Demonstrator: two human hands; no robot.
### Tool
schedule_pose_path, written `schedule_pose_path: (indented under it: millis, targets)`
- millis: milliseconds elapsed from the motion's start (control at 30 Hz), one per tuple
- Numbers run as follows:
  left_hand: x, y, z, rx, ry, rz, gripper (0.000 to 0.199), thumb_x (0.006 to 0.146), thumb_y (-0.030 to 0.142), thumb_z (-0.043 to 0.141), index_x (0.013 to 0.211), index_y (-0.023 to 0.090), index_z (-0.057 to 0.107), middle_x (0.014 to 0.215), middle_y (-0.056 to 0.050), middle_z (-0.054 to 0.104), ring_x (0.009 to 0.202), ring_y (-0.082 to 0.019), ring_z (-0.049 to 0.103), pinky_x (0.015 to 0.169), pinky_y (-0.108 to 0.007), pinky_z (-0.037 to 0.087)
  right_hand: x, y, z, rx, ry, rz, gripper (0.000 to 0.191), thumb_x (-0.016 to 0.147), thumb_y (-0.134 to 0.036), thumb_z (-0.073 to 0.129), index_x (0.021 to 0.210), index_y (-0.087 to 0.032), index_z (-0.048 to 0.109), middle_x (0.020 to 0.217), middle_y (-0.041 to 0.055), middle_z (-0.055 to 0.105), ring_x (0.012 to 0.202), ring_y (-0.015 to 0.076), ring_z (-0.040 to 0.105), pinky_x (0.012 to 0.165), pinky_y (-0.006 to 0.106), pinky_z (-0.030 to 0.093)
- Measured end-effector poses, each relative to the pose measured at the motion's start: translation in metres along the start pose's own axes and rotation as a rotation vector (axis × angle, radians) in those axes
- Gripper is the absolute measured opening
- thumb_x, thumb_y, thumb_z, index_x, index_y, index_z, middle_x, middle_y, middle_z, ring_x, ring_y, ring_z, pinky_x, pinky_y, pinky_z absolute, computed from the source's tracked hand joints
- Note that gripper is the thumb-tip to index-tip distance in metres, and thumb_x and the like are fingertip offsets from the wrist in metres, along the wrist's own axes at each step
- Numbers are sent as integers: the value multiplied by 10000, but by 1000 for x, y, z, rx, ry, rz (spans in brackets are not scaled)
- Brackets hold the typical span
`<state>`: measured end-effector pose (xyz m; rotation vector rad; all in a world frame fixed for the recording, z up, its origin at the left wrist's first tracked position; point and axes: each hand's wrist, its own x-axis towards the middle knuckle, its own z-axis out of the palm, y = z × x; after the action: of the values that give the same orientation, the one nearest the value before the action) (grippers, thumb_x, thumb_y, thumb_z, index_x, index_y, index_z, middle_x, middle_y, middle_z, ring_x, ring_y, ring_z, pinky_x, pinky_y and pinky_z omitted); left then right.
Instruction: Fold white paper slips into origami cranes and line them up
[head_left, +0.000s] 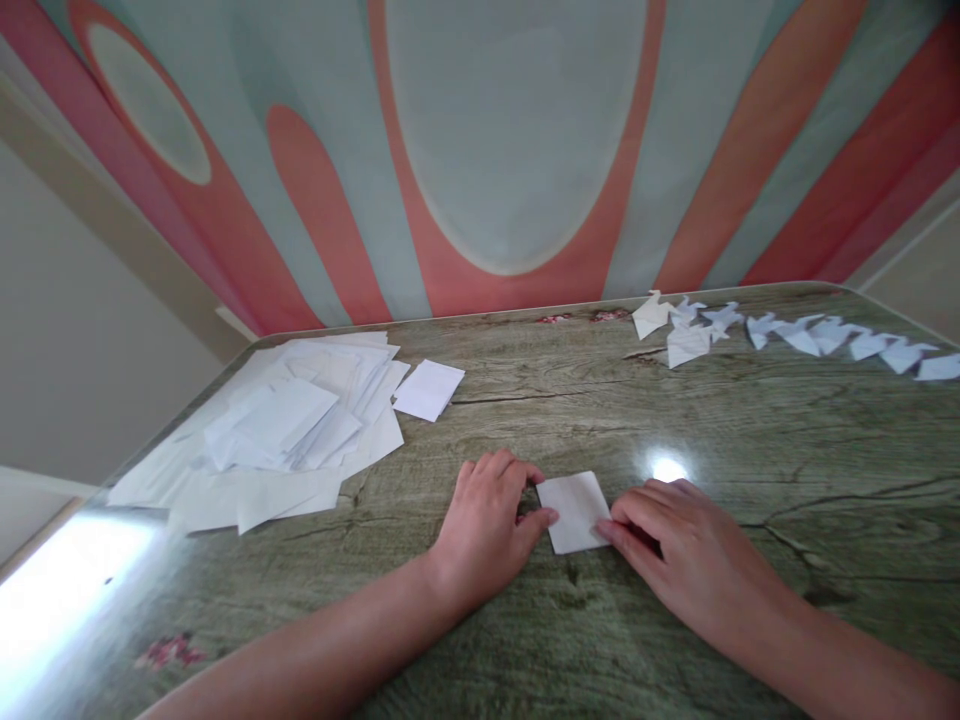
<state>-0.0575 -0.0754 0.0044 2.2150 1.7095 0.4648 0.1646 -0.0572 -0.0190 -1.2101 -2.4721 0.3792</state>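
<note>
A small folded white paper square [574, 512] lies on the wood-patterned table between my hands. At its left edge, my left hand [491, 520] holds it with thumb and index finger, the other fingers curled on the table. My right hand [675, 540] pinches the square's right edge near the lower corner, the remaining fingers bent inward. Beyond my left hand, a separate folded white paper [430, 390] rests on the table beside a large pile of white papers [285, 425].
Several folded white paper birds [688, 343] stand in a line along the back right of the table [525, 410]. Behind the table rises a wall [510, 130] with red, orange and grey-green shapes. Bright light reflects at the left edge.
</note>
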Motion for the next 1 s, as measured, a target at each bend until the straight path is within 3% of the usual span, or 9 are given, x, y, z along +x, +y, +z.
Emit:
schedule_pose_path:
  millis: [1000]
  targets:
    - [4, 0, -3, 48, -10, 10, 166, 821, 342, 689, 859, 205, 604, 899, -9, 621, 919, -230, 544, 793, -360, 373, -1, -2, -3, -41, 1, 43, 199, 871, -232, 617, 690, -212, 538, 652, -20, 566, 664, 207, 536, 670, 345, 329]
